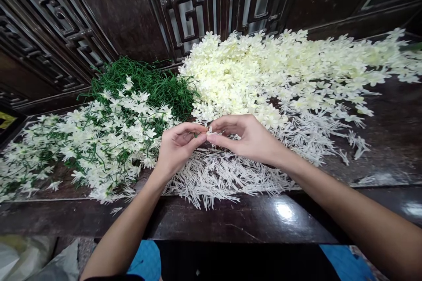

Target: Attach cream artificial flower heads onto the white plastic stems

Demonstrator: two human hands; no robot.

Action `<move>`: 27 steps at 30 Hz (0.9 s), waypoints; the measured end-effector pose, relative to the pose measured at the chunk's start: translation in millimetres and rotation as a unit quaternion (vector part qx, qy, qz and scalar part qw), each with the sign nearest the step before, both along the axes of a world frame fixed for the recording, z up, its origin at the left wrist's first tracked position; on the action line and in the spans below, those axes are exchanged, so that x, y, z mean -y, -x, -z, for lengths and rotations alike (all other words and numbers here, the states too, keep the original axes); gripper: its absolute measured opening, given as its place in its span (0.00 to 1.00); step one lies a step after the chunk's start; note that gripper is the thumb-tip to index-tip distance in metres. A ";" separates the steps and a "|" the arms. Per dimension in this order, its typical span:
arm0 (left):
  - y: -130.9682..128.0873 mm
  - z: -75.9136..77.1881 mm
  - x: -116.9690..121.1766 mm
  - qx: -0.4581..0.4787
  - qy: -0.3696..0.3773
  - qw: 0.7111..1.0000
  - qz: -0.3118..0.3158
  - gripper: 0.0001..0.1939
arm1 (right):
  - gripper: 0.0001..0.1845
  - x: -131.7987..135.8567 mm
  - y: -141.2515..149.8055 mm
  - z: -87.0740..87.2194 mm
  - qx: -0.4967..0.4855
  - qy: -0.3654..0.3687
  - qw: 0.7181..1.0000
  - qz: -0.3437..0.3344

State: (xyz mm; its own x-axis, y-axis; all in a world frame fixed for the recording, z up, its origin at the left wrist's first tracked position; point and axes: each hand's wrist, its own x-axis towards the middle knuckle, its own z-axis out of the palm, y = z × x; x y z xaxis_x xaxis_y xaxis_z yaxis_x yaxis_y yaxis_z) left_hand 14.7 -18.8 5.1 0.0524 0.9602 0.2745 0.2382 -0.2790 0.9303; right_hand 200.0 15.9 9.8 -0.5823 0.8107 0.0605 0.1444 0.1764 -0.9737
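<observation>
Over the bench, the fingertips of my two hands meet. My left hand point(176, 148) is closed in a pinch on a thin green stem point(195, 135), mostly hidden by the fingers. My right hand point(253, 138) pinches a small white flower part point(211, 130) at the stem's end; its exact shape is too small to make out. Beneath the hands lies a spread of white artificial stamens point(217, 175). A tangled pile of green stems point(145, 79) sits behind my left hand, and loose cream flower heads point(237, 74) are heaped behind my right.
Assembled white flowers on green stems point(108, 136) cover the bench's left part. More white stamens point(313, 134) lie to the right. A carved dark wooden backrest point(115, 4) rises behind the piles. The glossy front edge point(250, 215) of the dark bench runs nearest me.
</observation>
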 end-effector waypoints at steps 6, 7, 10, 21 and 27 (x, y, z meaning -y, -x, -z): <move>-1.3 0.5 1.0 0.013 0.025 1.000 0.000 0.08 | 0.11 -3.2 -2.5 3.0 -0.011 -0.021 1.000 0.001; -0.9 1.0 1.0 0.019 0.031 0.999 -0.003 0.07 | 0.11 -4.0 -3.2 3.0 -0.008 -0.021 1.000 0.006; 1.6 2.9 0.3 0.031 0.049 0.998 -0.017 0.02 | 0.10 -6.7 -5.8 1.7 -0.011 -0.009 1.000 0.023; -1.2 2.7 1.4 0.102 0.113 0.988 0.041 0.10 | 0.04 -13.3 -13.6 -0.7 -0.010 -0.017 1.000 0.010; -0.4 0.0 2.4 0.020 0.100 0.993 0.054 0.08 | 0.04 -12.7 -12.4 0.0 0.001 -0.019 1.000 0.009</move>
State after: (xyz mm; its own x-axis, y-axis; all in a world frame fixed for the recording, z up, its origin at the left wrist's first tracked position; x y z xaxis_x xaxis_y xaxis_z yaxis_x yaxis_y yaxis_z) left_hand 15.1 -21.2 5.1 0.1509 0.9850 0.0831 0.1777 -0.1097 0.9779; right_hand 212.3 28.6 9.8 -0.5671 0.8187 0.0903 0.1495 0.2101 -0.9662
